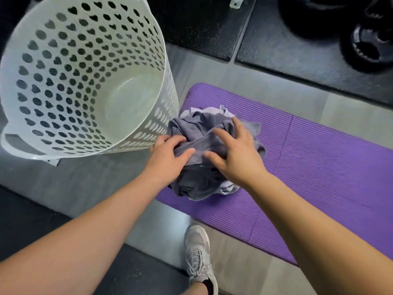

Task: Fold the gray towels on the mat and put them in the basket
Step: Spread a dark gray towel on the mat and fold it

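Left hand pinches a fold; right hand rests spread-fingered on top. Gray towels: 1 crumpled heap on the mat's left end. Judged light, limp, non-fragile; grip by corners. Basket beside the mat, empty.

One white basket was there, and one purple mat. Two hands showed: left hand, right hand. The gray towels sat bunched in a single heap, maybe two or three of them, too tangled to split. One sneaker, just the one, down below.
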{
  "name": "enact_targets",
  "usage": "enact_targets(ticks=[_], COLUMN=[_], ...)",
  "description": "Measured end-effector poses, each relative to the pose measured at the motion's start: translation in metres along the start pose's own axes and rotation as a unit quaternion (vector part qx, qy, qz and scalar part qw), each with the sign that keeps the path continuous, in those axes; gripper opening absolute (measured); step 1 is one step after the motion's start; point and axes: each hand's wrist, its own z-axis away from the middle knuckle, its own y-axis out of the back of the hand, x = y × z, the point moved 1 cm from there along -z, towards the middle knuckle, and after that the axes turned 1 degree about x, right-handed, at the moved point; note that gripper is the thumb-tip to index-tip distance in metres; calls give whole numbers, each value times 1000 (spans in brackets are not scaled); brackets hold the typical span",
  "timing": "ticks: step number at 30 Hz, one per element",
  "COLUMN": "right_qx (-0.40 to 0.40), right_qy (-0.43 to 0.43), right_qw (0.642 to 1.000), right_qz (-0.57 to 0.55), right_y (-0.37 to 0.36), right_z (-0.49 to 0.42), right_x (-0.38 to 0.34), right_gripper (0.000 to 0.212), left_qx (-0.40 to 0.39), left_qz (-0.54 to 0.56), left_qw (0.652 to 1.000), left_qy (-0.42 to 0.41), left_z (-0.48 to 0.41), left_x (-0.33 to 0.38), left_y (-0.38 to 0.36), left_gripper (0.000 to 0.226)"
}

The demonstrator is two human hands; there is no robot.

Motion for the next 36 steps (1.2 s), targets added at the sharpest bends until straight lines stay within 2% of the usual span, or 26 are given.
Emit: enact_targets(ticks=[2,3,8,11,16,19,22,27,33,36], right_qx=[-11,-7,50,77,113,157,185,221,257,250], right_qy=[-1,1,31,48,21,7,-4,-70,-66,-74], right_qw=[1000,1000,996,993,984,971,956,922,922,932], right_qz=[-5,-8,-63,-73,-139,-182,-229,-310,-281,-252], right_y=[-8,-10,-3,16,58,86,123,184,251,270], right_z=[-7,-9,3,19,62,96,132,200,281,325], right_x=[-2,-2,-2,-5,-5,0,13,63,165,240], right_gripper=[50,42,21,18,24,9,19,13,2,13], left_qx=[13,23,61,61,12,-5,-25,-50,-87,-112], left_qz=[47,59,94,109,172,222,261,295,313,300], left_qw=[999,998,992,989,980,966,951,938,930,935], left_qy=[2,0,-63,-75,-101,-132,-164,-177,-172,-149], left_z=[0,1,15,27,55,77,100,140,205,233], left_x=[-2,0,12,28,76,114,161,236,339,385], left_y=[-2,-2,0,7,26,29,20,-22,-103,-165], left_gripper=[17,12,11,12,12,11,15,15,18,21])
